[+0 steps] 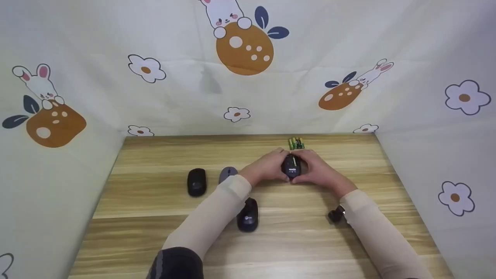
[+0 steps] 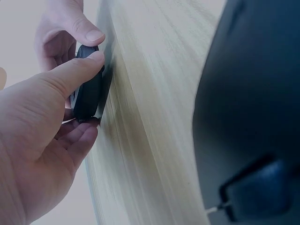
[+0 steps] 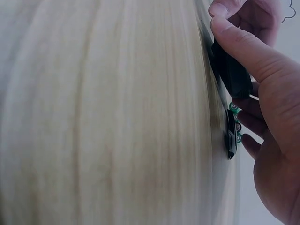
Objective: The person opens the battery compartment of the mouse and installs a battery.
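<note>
A black computer mouse [image 1: 292,167] is held between both hands near the back of the table, its underside with a pale label facing up. A slim yellowish battery shape shows in its slot. The left hand [image 1: 270,166] grips it from the left, thumb along the near side and fingers at the far end. From the right, the right hand [image 1: 319,170] pinches the same mouse [image 3: 234,72] between thumb and fingers. A thin dark plastic piece [image 3: 230,136] lies by the right fingers. Several green-and-yellow batteries [image 1: 296,143] sit just behind the hands.
A black mouse [image 1: 197,182] lies at the left, and a grey mouse [image 1: 228,174] is partly covered by the left forearm. Another black mouse [image 1: 248,217] lies beside that sleeve. Patterned cloth walls [image 1: 186,97] enclose the wooden table [image 1: 155,228] at the back and sides.
</note>
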Tool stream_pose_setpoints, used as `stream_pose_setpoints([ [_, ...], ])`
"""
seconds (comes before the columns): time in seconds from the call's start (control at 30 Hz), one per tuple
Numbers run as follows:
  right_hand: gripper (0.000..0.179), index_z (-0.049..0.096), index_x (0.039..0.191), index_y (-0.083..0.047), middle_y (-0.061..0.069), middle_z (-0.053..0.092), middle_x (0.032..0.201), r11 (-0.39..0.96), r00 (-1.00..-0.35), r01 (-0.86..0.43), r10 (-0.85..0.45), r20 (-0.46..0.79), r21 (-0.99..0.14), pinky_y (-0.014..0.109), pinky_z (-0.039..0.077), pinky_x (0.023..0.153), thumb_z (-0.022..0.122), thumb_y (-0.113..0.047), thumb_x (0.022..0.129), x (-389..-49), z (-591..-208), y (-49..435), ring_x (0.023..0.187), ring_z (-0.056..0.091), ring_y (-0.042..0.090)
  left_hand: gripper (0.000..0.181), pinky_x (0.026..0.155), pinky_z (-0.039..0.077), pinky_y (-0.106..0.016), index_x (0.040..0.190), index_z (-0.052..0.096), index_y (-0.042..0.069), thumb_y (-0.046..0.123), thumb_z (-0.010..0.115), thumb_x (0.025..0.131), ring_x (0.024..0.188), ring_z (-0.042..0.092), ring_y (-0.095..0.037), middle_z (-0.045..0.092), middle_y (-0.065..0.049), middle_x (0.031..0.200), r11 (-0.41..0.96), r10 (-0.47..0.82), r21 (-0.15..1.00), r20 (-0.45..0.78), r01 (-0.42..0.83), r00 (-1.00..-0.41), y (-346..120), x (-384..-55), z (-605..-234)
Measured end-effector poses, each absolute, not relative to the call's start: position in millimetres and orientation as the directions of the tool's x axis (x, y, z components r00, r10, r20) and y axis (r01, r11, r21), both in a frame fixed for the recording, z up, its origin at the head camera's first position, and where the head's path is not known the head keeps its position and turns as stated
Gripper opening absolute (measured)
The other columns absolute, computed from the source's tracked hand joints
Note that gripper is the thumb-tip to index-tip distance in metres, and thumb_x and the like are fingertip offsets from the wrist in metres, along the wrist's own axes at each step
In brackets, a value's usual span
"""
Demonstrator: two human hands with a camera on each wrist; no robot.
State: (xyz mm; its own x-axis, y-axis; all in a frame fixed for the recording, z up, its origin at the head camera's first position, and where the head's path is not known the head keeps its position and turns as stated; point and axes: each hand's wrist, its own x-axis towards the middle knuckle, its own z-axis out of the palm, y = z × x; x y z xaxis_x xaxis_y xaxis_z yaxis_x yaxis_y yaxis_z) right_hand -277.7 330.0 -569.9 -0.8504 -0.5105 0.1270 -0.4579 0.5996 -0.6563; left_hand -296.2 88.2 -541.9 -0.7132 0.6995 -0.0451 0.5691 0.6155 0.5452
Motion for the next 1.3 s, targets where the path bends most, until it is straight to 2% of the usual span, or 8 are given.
stream_pose_setpoints([
  [0.57,0.111,0.048,0.164,-0.001,0.022,0.049,0.164,0.611,-0.875,-0.408,-0.473,0.1,-0.678,0.059,0.031,0.131,0.105,-0.033,0.074,-271.1,-567.9,332.5,0.154,0.041,0.043,0.097,0.122,0.047,-0.038,0.162,0.045,0.001,0.019,0.098,0.083,0.135,0.062,-0.031,0.059,-0.017,0.147,0.587,0.721,0.576,-0.054,0.568,-0.691,82.5,-296.0,-539.5],
  [0.77,0.105,0.05,0.163,-0.003,0.02,0.048,0.162,0.59,-0.886,-0.399,-0.445,0.129,-0.702,0.055,0.035,0.128,0.104,-0.03,0.077,-262.2,-564.0,332.7,0.15,0.044,0.038,0.103,0.128,0.041,-0.038,0.167,0.035,-0.005,0.023,0.093,0.086,0.145,0.055,-0.036,0.051,-0.023,0.16,0.605,0.712,0.557,-0.059,0.569,-0.7,73.0,-294.0,-530.5],
  [0.87,0.104,0.049,0.164,-0.005,0.02,0.047,0.163,0.581,-0.892,-0.395,-0.429,0.145,-0.712,0.056,0.034,0.129,0.103,-0.029,0.079,-254.4,-560.6,332.4,0.151,0.043,0.037,0.101,0.13,0.038,-0.041,0.169,0.034,-0.003,0.022,0.09,0.088,0.15,0.051,-0.037,0.047,-0.022,0.165,0.612,0.702,0.567,-0.068,0.551,-0.709,65.7,-290.1,-523.0],
  [1.0,0.1,0.051,0.163,-0.004,0.019,0.047,0.164,0.554,-0.888,-0.413,-0.421,0.185,-0.723,0.059,0.037,0.127,0.102,-0.025,0.08,-244.1,-558.2,328.6,0.151,0.043,0.037,0.099,0.13,0.037,-0.043,0.171,0.034,0.003,0.018,0.087,0.089,0.153,0.048,-0.035,0.045,-0.019,0.168,0.61,0.698,0.585,-0.077,0.534,-0.712,55.3,-283.3,-517.0],
  [1.13,0.095,0.055,0.159,-0.004,0.014,0.051,0.161,0.538,-0.878,-0.444,-0.419,0.229,-0.717,0.056,0.042,0.124,0.102,-0.026,0.08,-233.8,-557.5,322.2,0.15,0.045,0.034,0.095,0.13,0.037,-0.04,0.169,0.038,0.003,0.017,0.087,0.089,0.152,0.049,-0.032,0.048,-0.016,0.166,0.587,0.708,0.593,-0.045,0.551,-0.705,44.2,-275.4,-514.8],
  [1.3,0.092,0.057,0.157,-0.002,0.013,0.054,0.16,0.519,-0.858,-0.489,-0.432,0.278,-0.701,0.052,0.036,0.128,0.102,-0.026,0.08,-220.5,-555.2,314.9,0.152,0.044,0.034,0.089,0.129,0.04,-0.042,0.167,0.043,0.004,0.021,0.088,0.092,0.149,0.052,-0.031,0.051,-0.016,0.162,0.557,0.72,0.613,-0.019,0.561,-0.693,27.5,-262.6,-509.5],
])
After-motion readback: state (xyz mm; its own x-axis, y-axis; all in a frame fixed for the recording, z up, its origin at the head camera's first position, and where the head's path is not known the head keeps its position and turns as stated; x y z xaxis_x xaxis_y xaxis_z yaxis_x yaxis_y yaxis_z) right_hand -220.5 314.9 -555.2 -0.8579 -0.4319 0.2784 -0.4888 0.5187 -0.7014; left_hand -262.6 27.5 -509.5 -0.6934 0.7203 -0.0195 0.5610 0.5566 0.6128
